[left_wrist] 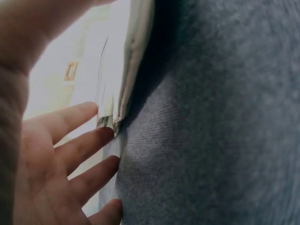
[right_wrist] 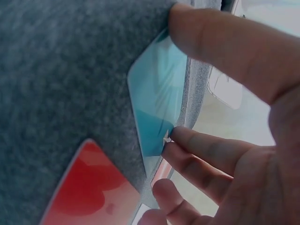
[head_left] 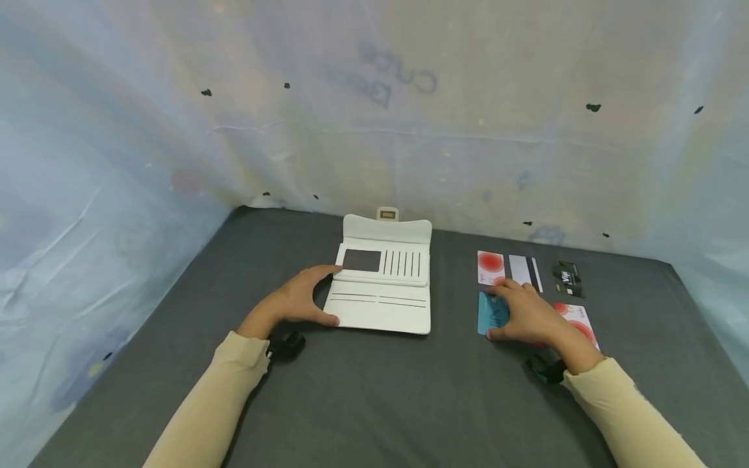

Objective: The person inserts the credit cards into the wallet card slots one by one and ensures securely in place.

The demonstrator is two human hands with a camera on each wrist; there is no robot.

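A grey felt-covered table [head_left: 374, 390] carries an open white wallet [head_left: 383, 279]. Five cards lie right of it: a teal card [head_left: 490, 312], two red-and-white, one striped, one black.

Your left hand [left_wrist: 42, 159] touches the white wallet's [left_wrist: 117, 70] edge with straight fingertips; grey counter [left_wrist: 215, 122] fills three o'clock.

We note a smooth, matt white leather-look wallet [head_left: 383, 286] against our left hand [head_left: 301, 300], its clasp [head_left: 387, 214] metallic. The teal card [head_left: 493, 312] under our right hand [head_left: 526, 315] is glossy plastic. The table [head_left: 374, 390] covering is matt grey felt-like cloth.
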